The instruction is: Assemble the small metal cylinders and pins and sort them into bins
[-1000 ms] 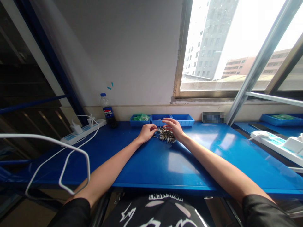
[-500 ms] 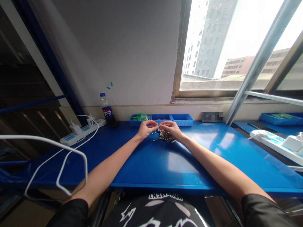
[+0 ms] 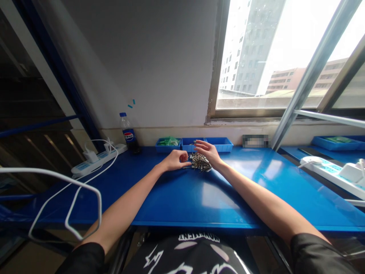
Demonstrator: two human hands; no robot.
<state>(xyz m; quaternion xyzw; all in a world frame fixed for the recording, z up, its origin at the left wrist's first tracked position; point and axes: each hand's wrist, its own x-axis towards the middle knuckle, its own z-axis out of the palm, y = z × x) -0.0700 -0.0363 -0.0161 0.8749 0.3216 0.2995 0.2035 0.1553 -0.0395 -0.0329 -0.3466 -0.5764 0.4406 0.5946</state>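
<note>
A pile of small, slim metal parts (image 3: 200, 161) lies on the blue table between my hands. At its left edge is my left hand (image 3: 174, 160), fingers curled and thumb held apart from them; nothing shows in the gap. My right hand (image 3: 208, 151) is raised over the far side of the pile, close to the middle blue bin (image 3: 186, 146). A small metal part (image 3: 195, 142) shows at its fingertips, too small to make out its exact kind.
Behind the hands stand a left blue bin with green packets (image 3: 170, 141) and a right blue bin (image 3: 224, 148). A cola bottle (image 3: 129, 135) and a white power strip (image 3: 85, 164) are at the left. A white cable (image 3: 99, 205) loops over my left forearm.
My hands, fingertips together over the pile before, have parted. The right has lifted toward the middle bin with a small part; the left has lowered to the pile's left edge, thumb apart.
</note>
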